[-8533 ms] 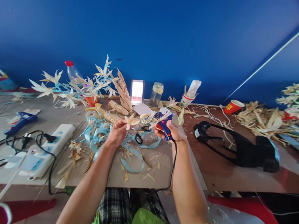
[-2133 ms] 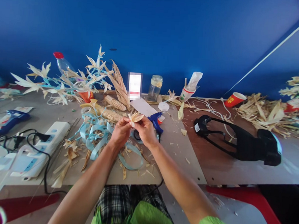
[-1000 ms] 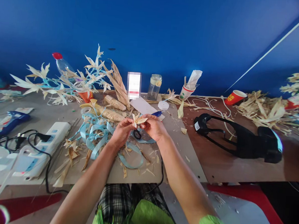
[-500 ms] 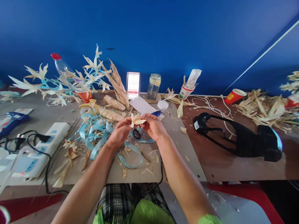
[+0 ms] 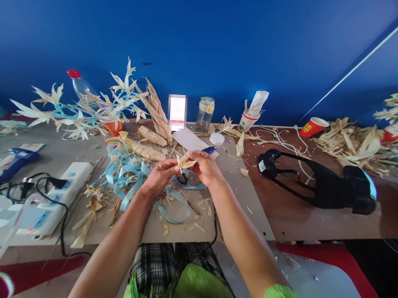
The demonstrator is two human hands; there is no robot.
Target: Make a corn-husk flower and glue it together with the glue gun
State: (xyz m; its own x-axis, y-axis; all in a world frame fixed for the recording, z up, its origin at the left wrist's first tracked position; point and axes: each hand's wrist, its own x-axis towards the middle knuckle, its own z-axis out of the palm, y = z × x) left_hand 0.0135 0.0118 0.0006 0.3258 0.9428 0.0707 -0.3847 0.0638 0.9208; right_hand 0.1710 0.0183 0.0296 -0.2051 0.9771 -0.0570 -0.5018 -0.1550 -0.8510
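A small pale corn husk flower point(image 5: 185, 162) is pinched between my two hands above the table. My left hand point(image 5: 162, 174) grips its left side with thumb and fingers, and my right hand point(image 5: 206, 167) holds the right side near the petals. Just below them a black loop, perhaps a scissors handle point(image 5: 183, 178), shows in part. Light blue ribbon point(image 5: 122, 182) lies tangled left of my left hand. Behind it rest a corn cob point(image 5: 148, 152) with kernels and a barer cob point(image 5: 152, 136).
A power strip point(image 5: 63, 194) with black cords and a blue glue gun point(image 5: 18, 162) lie at left. Finished husk flowers point(image 5: 73, 110) stand behind. A glass jar point(image 5: 205, 114), paper cups point(image 5: 314, 127), black headgear point(image 5: 318, 181) and a husk pile point(image 5: 350, 145) sit at back and right.
The husk flower has turned and tilted slightly in my fingers. Both hands stay close together in nearly the same spot, and the surroundings look unchanged.
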